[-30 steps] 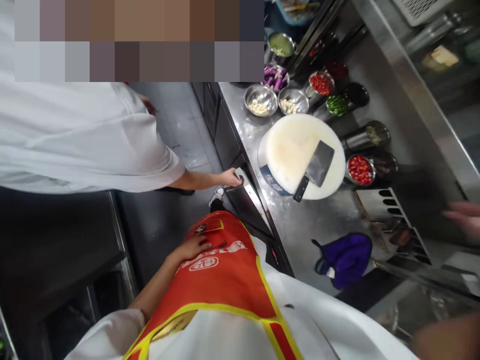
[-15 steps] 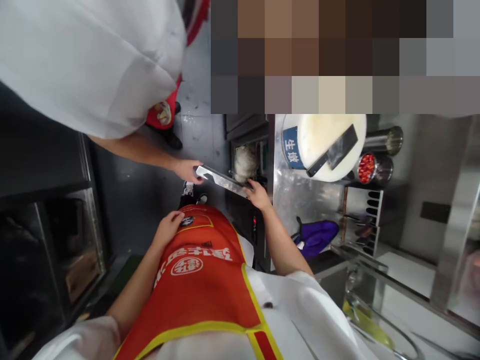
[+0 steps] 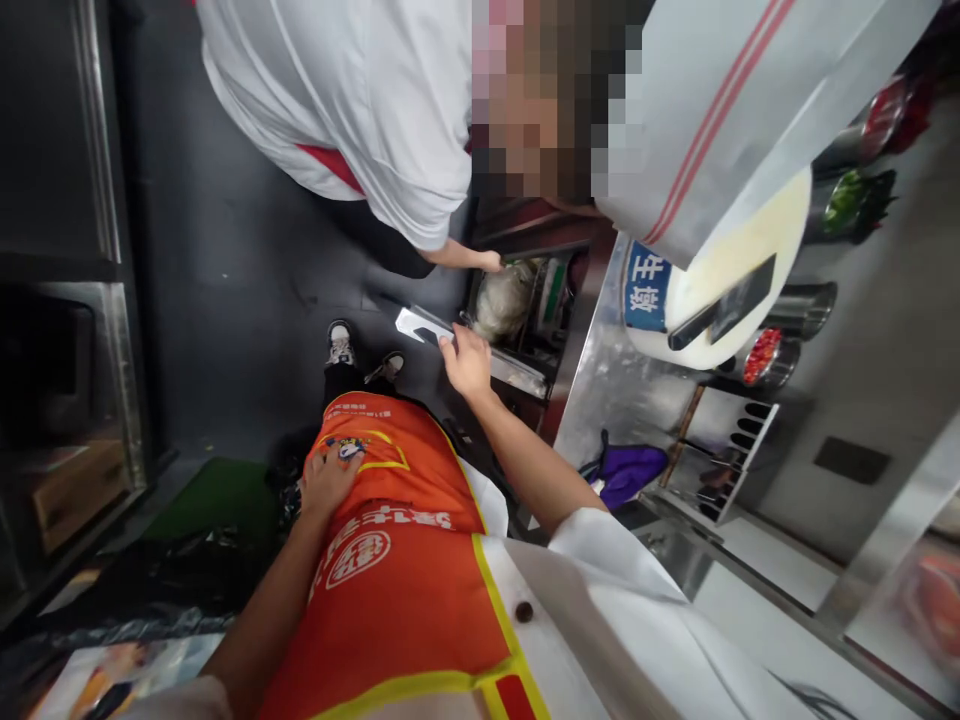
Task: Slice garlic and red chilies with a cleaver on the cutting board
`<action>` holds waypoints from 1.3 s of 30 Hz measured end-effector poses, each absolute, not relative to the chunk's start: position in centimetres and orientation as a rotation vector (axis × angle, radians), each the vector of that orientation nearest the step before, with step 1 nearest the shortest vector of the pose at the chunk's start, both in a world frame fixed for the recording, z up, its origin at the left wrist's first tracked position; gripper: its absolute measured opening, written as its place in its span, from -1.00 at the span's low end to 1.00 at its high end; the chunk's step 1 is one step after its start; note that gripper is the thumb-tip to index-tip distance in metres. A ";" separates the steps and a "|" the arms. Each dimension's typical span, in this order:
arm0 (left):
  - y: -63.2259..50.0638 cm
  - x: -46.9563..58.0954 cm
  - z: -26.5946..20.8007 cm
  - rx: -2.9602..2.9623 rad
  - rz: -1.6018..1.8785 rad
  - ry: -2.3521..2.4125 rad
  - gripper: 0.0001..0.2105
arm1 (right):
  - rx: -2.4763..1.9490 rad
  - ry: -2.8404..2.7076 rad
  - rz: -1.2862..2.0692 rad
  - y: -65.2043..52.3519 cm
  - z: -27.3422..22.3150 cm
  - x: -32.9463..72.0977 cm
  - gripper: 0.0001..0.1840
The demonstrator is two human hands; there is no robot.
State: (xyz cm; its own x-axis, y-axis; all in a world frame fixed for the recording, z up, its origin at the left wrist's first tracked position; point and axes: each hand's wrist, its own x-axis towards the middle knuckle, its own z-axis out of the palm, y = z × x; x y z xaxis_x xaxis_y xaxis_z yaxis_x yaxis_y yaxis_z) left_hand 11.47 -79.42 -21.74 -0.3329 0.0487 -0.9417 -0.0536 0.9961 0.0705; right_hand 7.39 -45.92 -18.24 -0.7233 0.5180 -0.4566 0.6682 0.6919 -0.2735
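My right hand (image 3: pixel 469 362) is closed over the top edge of an open under-counter cabinet door (image 3: pixel 424 326), whose metal edge shows on both sides of it. My left hand (image 3: pixel 328 480) lies on the front of my orange apron (image 3: pixel 390 600), fingers apart, with nothing held. Beyond the door, a co-worker's hand (image 3: pixel 490 261) is at the cabinet opening, beside a pale plastic bag (image 3: pixel 506 300) inside. The bag's contents cannot be made out.
A cleaver (image 3: pixel 742 300) lies on a round white chopping block (image 3: pixel 697 348) on the steel counter (image 3: pixel 592 390). Metal containers of chopped red (image 3: pixel 763 355) and green food stand behind it. A purple cloth (image 3: pixel 634 472) and a knife rack (image 3: pixel 739 460) are nearer. White fabric with red stripes (image 3: pixel 720 110) overhangs the block.
The co-worker's hand has left the door's far end and is now at the cabinet opening. My right hand has shifted outward along the door edge. My view has turned, showing more inside the cabinet.
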 end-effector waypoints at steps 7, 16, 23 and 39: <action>-80.6 9.0 -23.1 -0.044 0.045 1.801 -0.24 | 0.965 2.651 -0.330 -47.4 -19.9 7.3 -0.45; -83.1 3.9 -23.5 0.065 0.040 1.815 -0.28 | 1.018 2.624 -0.243 -47.7 -20.2 7.2 -0.45; -83.8 2.4 -23.7 0.082 0.041 1.794 -0.30 | 1.026 2.601 -0.227 -47.8 -20.2 7.0 -0.46; -83.5 -1.2 -22.2 0.315 0.212 1.950 -0.47 | 1.111 2.568 -0.327 -48.9 -17.7 4.8 -0.46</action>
